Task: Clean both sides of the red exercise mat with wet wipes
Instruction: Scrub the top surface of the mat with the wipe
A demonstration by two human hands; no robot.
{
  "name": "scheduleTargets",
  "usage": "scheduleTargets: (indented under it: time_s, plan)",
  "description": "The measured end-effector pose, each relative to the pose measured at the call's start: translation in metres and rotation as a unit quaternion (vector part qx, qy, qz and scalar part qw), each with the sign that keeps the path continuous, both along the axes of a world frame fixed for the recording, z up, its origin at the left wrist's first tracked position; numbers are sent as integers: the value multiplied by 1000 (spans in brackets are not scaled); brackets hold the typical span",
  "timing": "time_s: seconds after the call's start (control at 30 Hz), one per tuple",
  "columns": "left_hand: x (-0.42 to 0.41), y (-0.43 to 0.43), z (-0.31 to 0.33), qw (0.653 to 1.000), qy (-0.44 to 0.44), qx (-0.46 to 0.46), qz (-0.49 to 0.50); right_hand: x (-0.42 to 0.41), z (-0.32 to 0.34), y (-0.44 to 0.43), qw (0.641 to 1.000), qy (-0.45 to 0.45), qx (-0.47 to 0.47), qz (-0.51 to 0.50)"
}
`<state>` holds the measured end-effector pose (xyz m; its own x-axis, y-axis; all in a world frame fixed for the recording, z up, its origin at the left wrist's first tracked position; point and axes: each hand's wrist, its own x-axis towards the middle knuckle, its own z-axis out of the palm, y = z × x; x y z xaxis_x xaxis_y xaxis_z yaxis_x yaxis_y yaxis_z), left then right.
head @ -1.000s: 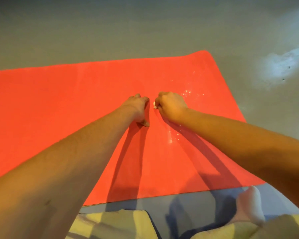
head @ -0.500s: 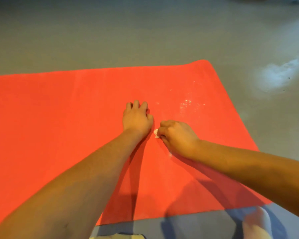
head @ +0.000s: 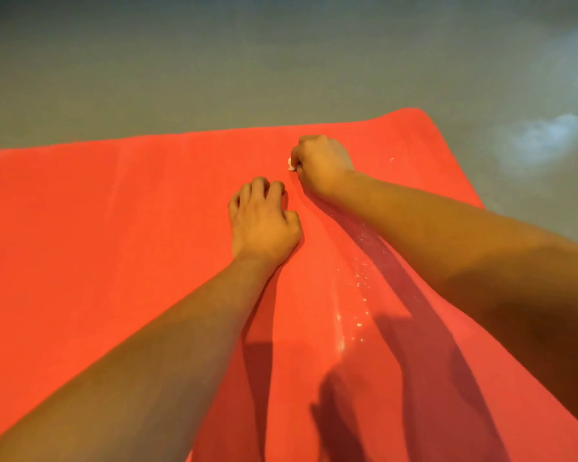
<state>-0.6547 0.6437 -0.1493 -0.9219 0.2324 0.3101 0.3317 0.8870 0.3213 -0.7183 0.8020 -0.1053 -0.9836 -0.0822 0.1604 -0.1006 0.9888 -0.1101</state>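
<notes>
Right hand (head: pixel 321 165) grips the wet wipe (head: pixel 291 164) (barely showing); left hand (head: pixel 264 221), curled and empty, braces nearer me. The mat (head: pixel 114 228) runs long to my left.

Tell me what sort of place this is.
Probably an indoor room, at home or in a gym: a bare grey floor, a red exercise mat spread flat on it, and a pale patch on the floor.

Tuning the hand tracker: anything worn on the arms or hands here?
Nothing visible. The left forearm and right forearm are bare as far as the frame shows, with no sleeves. The left hand and right hand have no gloves, and I can make out no watch, bands or rings.
</notes>
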Motion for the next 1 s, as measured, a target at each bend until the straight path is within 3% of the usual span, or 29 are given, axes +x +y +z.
scheduleTargets:
  time_s: [0.17, 0.37, 0.73, 1.0]
  plan:
    - [-9, 0, 0, 1000, -8, 7, -21, 14, 7, -3, 1000, -12, -24, -9]
    - [-9, 2, -2, 999, 7, -9, -48, 88, 0, -2, 993, 5, -10, 121]
    - [-12, 5, -8, 999, 2, -29, -43, -80, 15, 23, 999, 0, 37, -38]
    - [-12, 5, -5, 999, -10, -30, -39, -51, 23, 25, 999, -46, 5, -27]
